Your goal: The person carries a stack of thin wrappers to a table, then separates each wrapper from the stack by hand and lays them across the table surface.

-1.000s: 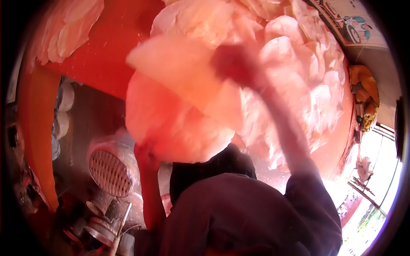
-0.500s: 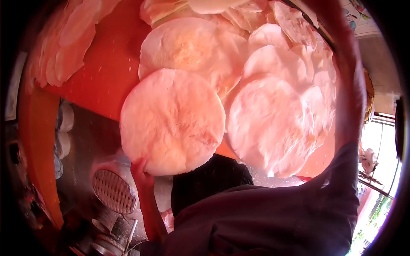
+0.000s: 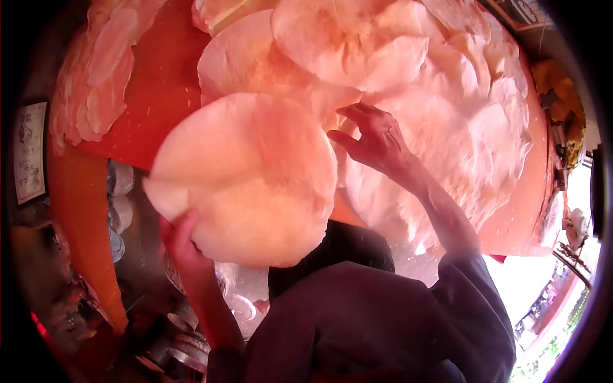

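My left hand [image 3: 185, 246] grips the lower left edge of a large round flatbread [image 3: 249, 179], fingers on its top side. The flatbread is held out over the table's front edge. Just right of its upper right rim is my right hand [image 3: 377, 137], thumb and fingers apart, with nothing between them. Beneath and beyond that hand, many overlapping flatbreads [image 3: 440, 147] cover the right part of the red table [image 3: 172, 83]. One round flatbread [image 3: 348, 38] lies on top at the back.
Another overlapping row of flatbreads [image 3: 105, 70] lies at the table's far left. An orange table leg [image 3: 89, 230] stands at the left. Metal pots [image 3: 188, 348] are on the floor at the lower left. A yellow-orange bundle [image 3: 562, 96] is at the right.
My right arm has come back from the far upper right to beside the held flatbread. A round flatbread now lies on the back of the pile. The left hand's flatbread has shifted slightly left.
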Tool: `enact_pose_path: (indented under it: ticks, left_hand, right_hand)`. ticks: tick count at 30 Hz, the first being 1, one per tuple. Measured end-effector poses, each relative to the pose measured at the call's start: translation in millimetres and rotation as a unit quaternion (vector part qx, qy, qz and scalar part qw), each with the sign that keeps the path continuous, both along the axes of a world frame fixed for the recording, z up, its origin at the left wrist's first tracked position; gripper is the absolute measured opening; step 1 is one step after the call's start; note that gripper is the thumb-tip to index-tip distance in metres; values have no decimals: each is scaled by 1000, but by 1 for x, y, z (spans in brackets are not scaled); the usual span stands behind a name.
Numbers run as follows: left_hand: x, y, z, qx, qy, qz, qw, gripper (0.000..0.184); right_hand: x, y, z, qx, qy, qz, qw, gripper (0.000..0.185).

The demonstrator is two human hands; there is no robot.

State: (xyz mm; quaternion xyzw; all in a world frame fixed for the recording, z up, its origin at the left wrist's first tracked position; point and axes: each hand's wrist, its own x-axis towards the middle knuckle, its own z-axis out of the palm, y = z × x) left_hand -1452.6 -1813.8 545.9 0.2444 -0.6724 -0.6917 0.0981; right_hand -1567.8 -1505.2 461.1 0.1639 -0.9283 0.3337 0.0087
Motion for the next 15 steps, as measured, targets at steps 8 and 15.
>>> enact_pose_path:
  ticks: [8, 15]
  left_hand:
    - [-96, -14, 84, -157, 168, 10, 973, 40]
    - [-93, -115, -42, 109, 42, -54, 992, 42]
  right_hand:
    - [14, 23, -12, -396, -346, -229, 819, 70]
    - [18, -55, 5, -633, -413, -173, 632, 83]
